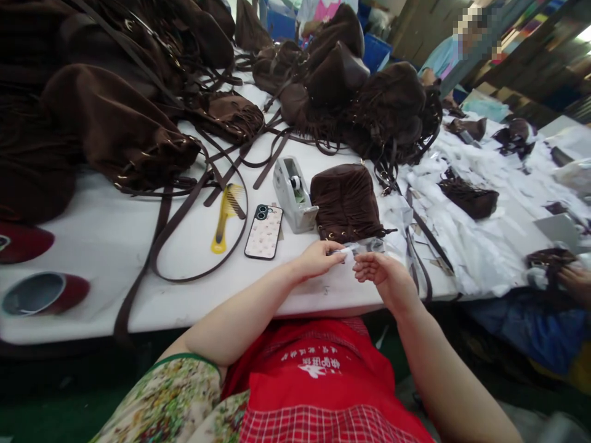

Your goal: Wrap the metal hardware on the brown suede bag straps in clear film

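Both hands are at the near edge of the white table (115, 246). Left hand (317, 258) has thumb and fingertips closed on one end of a thin crinkled clear plastic strip (364, 247). Right hand (382, 275) has its fingers curled and pinches the other end. The strip is held just above the table edge, right in front of a small dark brown suede fringed pouch (345, 202); can't tell if they touch.

The grey tape dispenser (292, 194) is touching the pouch's left side. The phone in a pale patterned case (264, 232) lies flat just left of the dispenser. The yellow plastic comb (225, 216) lies inside a long brown strap loop (184, 221). Large brown suede bags (115, 129) are piled across the back, with white tissue paper (466, 240) heaped to the right. Another person's hand (575, 278) is at the far right edge, well apart.
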Tool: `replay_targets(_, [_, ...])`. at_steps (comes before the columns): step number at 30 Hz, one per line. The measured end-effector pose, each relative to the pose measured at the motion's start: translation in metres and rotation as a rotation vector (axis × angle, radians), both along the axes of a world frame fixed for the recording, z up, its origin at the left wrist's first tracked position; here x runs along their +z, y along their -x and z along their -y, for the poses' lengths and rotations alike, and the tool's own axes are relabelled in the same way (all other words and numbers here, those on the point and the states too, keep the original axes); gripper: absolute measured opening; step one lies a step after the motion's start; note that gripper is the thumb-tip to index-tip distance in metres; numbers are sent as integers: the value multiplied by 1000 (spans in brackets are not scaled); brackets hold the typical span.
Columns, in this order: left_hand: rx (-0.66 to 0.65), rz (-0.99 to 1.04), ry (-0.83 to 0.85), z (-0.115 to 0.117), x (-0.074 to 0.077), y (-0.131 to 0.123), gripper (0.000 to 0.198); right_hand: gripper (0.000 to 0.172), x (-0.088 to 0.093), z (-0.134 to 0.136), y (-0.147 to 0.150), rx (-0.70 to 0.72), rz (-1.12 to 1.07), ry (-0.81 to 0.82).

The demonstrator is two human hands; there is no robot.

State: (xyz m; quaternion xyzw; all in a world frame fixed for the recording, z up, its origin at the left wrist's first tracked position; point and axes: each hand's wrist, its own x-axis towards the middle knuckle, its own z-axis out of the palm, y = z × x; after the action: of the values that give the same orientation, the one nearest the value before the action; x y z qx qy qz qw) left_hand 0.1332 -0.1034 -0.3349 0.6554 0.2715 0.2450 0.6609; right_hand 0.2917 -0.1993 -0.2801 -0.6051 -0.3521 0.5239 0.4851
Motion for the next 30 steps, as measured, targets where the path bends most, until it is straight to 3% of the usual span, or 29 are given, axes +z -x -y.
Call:
replay_targets(7, [17,-24,-7,-1,-3,-2,38,33,-18,2,11,-130,151,49])
replay_targets(15, [33,22,-44,-3,-10,-5,36,33,-29,1,12,-146,68,98])
replay_targets(23, [28,11,-111,-2,-11,-4,33,39,-31,-5,11,-144,125,147])
replay_targets(30, [103,-27,-90,0,-10,-6,37,39,-37,-5,7,-32,54,156])
